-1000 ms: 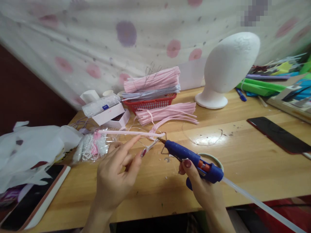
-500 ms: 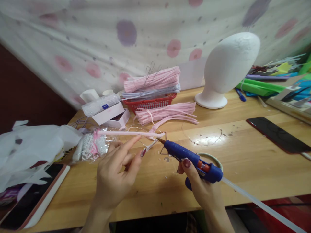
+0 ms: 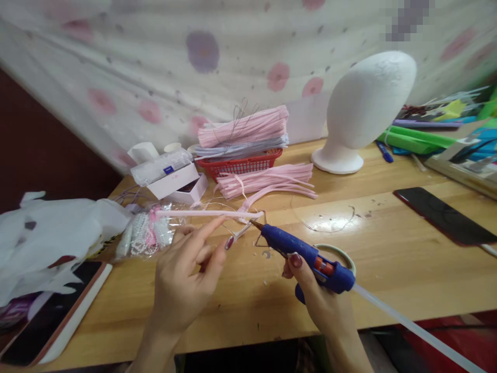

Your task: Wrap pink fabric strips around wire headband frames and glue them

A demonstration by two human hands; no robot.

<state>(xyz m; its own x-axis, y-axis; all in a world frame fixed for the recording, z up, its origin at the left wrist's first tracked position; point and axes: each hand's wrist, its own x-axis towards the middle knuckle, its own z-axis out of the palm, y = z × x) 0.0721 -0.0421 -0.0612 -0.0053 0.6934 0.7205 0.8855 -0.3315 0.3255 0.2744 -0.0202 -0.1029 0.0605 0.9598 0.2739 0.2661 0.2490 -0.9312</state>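
Angled both forearms up from the lower edge over the wooden table (image 3: 233,331), with the hands well apart. Held the left hand (image 3: 186,274) loosely opened, with thumb and index finger parted, the index stretched up and rightward to the lower edge of a pink strip (image 3: 194,213), the other fingers bent inward; could not tell whether pressing on it or barely meeting it. Wrapped the right hand (image 3: 320,298) firmly around a blue glue gun (image 3: 289,242), with the thumb along its near side. Aimed the nozzle (image 3: 257,225) up and leftward, just beside the strip's right end. Had the strip lying nearly level across mid-table, between a clear bag of white beads (image 3: 149,233) and the nozzle, nearer than a bundle of pink strips (image 3: 267,181).
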